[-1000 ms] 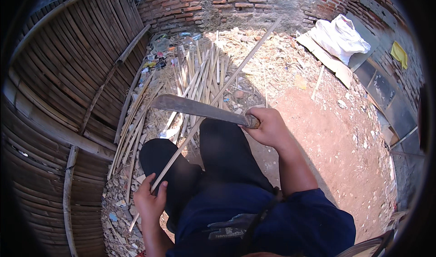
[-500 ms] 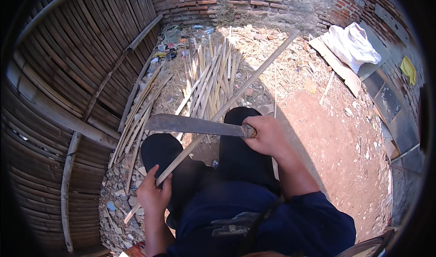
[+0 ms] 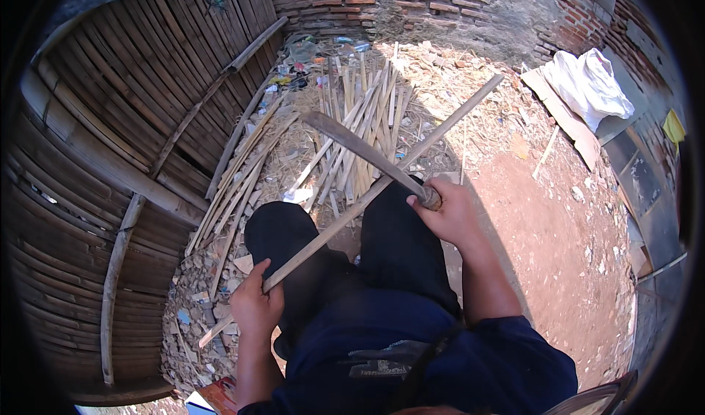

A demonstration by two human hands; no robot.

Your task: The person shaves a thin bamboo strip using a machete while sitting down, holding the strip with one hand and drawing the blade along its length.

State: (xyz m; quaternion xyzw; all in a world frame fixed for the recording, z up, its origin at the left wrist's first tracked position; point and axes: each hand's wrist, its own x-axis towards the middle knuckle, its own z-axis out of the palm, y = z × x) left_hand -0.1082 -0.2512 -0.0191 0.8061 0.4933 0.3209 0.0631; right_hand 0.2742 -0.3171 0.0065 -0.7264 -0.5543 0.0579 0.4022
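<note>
A long pale bamboo strip (image 3: 316, 244) slants across my thighs, from near the left hip to the far right. My left hand (image 3: 257, 301) is closed around it close to its near end. In my right hand (image 3: 452, 213), above the right knee, is the short handle of a machete (image 3: 360, 145). The dark blade points to the far left, narrow side partly toward me. It crosses the strip near the handle; whether they touch I cannot tell.
Cut bamboo strips (image 3: 360, 114) lie in a heap ahead, with more strips (image 3: 239, 173) along the slatted bamboo wall (image 3: 95, 129) on the left. A brick wall (image 3: 440, 4) closes the far side. A white sack (image 3: 587, 88) rests on cardboard (image 3: 569, 118) at far right.
The machete has turned: its tip swung up and away from me, and the blade is rolled more edge-on. My left hand still holds the strip; the whole view has shifted slightly.
</note>
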